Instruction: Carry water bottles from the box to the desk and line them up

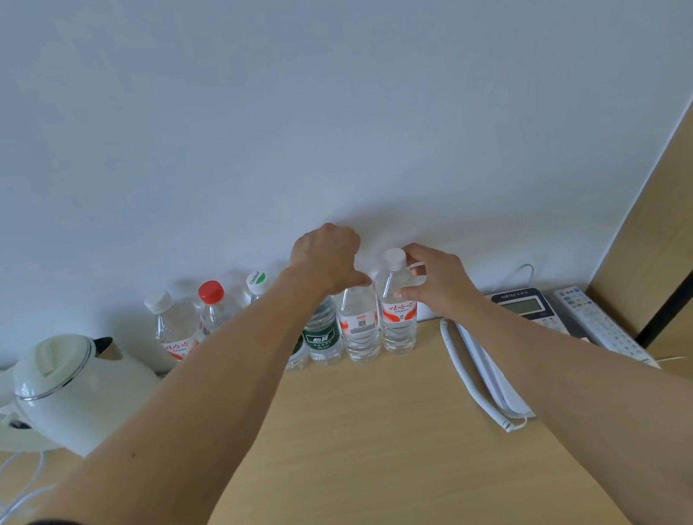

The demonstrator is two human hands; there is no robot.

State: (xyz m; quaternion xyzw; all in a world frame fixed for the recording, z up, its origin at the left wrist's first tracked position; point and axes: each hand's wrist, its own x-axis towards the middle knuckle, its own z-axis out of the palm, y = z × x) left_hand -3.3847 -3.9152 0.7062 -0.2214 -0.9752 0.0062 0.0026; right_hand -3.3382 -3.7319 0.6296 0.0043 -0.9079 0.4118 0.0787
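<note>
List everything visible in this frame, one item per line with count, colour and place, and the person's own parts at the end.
water bottles: six or seven, the arm hides part of the row; clear, caps white, red and green-and-white, labels red-and-white or green; upright in a row along the wall at the desk's back edge.
kettle: one, white, left on the desk, white cord trailing toward the near edge.
telephone: one, white handset with coiled cord, right of the bottles.
remote control: one, white, right of the telephone.
desk: one, light wood.
wall: white, behind the desk.
left hand: grips the top of the second bottle from the right.
right hand: holds the rightmost bottle.
</note>
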